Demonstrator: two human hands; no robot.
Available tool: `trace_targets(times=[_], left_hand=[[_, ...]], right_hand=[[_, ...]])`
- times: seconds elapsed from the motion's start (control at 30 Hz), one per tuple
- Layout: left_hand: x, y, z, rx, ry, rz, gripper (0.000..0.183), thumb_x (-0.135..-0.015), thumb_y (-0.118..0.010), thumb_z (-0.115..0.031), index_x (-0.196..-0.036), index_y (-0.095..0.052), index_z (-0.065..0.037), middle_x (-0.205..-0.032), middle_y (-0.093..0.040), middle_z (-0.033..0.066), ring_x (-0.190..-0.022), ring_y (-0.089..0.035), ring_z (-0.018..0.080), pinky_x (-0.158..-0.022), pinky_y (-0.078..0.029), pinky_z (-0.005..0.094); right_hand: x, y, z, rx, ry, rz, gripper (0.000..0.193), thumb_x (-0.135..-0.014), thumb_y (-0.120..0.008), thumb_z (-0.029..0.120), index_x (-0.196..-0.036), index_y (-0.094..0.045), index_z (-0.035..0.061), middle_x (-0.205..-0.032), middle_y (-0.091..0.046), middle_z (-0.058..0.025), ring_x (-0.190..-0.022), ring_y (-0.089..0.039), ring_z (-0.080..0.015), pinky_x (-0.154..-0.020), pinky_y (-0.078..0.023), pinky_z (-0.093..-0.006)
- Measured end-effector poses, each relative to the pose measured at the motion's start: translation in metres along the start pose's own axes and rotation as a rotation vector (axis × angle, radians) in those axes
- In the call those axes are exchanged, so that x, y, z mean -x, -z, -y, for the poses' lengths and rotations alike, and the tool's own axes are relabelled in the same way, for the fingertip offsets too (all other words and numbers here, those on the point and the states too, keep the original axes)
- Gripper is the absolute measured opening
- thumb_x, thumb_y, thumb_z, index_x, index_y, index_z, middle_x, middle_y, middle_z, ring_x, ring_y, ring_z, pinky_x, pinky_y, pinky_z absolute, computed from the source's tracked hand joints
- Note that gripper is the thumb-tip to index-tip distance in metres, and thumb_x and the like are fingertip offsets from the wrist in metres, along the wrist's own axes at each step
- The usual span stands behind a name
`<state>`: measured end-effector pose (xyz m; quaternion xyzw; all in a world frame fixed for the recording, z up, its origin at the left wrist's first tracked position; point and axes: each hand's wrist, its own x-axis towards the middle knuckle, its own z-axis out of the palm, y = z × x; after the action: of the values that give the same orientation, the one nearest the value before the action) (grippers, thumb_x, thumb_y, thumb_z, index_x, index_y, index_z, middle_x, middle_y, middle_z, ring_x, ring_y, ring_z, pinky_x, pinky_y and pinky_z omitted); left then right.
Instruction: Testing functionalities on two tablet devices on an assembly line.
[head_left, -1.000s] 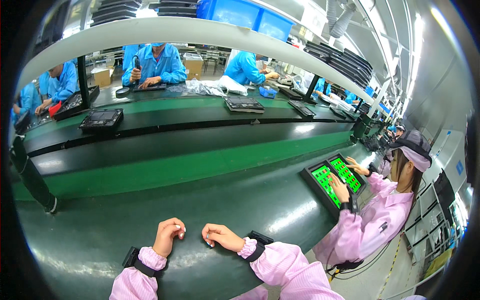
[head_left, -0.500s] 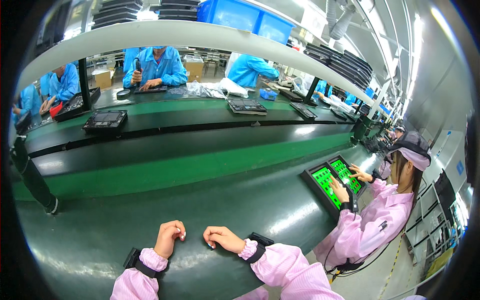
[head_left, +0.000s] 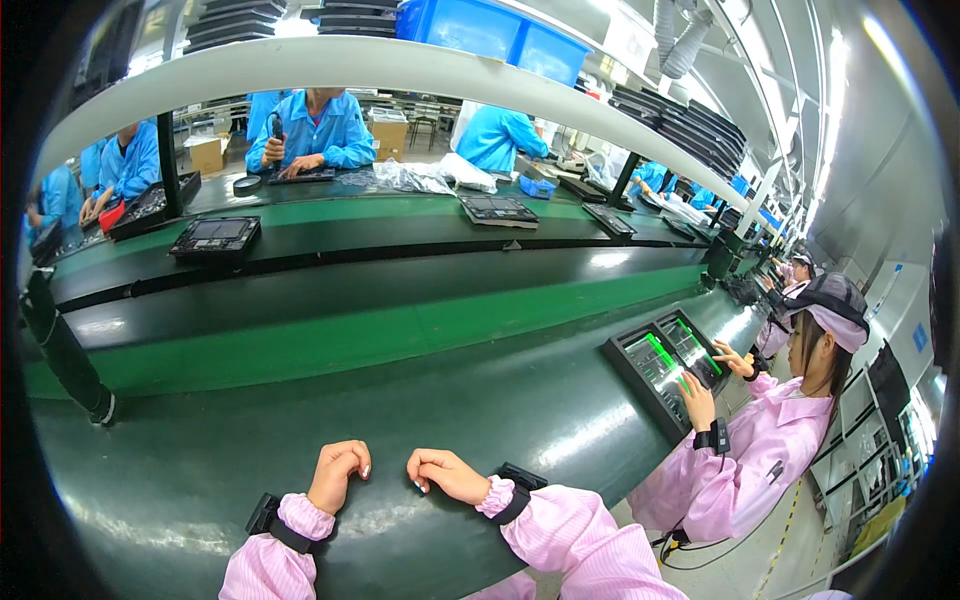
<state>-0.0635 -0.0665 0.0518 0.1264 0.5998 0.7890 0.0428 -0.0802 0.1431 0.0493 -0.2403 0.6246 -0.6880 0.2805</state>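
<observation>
My left hand rests on the dark green worktop, its fingers curled in and no object showing in them. Just to its right lies my right hand, also with bent, closed fingers and nothing visible in them. A gap separates the two hands, and neither touches any object other than the worktop. Pink striped sleeves cover both forearms, with a black strap and a small dark device on each wrist. The undersides of my fingers are hidden.
At right a co-worker in pink touches two screens in a black frame. Beyond the green ledge, a belt carries flat dark devices. People in blue work across it. A dark post stands at left; a white rail crosses above.
The co-worker's screens have gone from mostly green to mostly dark with green strips, and that person's hands have shifted. Devices on the belt have moved slightly right. My hands stay put.
</observation>
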Motion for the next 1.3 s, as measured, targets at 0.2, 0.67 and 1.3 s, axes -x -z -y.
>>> trace_targets(times=[0.2, 0.67, 1.3], left_hand=[[0.002, 0.0, -0.003, -0.006, -0.033, -0.004, 0.013, -0.067, -0.042, -0.001, -0.057, -0.05, 0.0, -0.059, -0.048, 0.0064, -0.054, -0.043, 0.0118, -0.051, -0.032, 0.0226], [0.01, 0.001, -0.007, 0.138, 0.068, -0.04, 0.019, -0.071, -0.043, -0.014, -0.066, -0.052, 0.002, -0.061, -0.049, 0.007, -0.057, -0.046, 0.0137, -0.054, -0.037, 0.0248], [0.012, 0.009, -0.012, 0.14, 0.091, 0.0, 0.022, -0.075, -0.04, -0.016, -0.071, -0.053, 0.001, -0.064, -0.05, 0.0052, -0.06, -0.048, 0.0124, -0.059, -0.039, 0.0238]], right_hand=[[0.001, -0.005, -0.001, -0.07, -0.005, -0.025, 0.008, -0.084, -0.041, 0.005, -0.084, -0.049, 0.0037, -0.07, -0.046, 0.0015, -0.061, -0.043, -0.0062, -0.056, -0.038, -0.0211], [0.001, -0.01, -0.003, -0.057, -0.018, 0.005, 0.009, -0.085, -0.041, 0.005, -0.085, -0.049, 0.0035, -0.07, -0.046, 0.001, -0.061, -0.044, -0.0064, -0.055, -0.038, -0.0213], [0.001, -0.016, 0.014, -0.223, -0.014, -0.078, 0.005, -0.086, -0.044, 0.008, -0.085, -0.048, 0.005, -0.069, -0.046, -0.0011, -0.064, -0.044, -0.0092, -0.06, -0.037, -0.0229]])
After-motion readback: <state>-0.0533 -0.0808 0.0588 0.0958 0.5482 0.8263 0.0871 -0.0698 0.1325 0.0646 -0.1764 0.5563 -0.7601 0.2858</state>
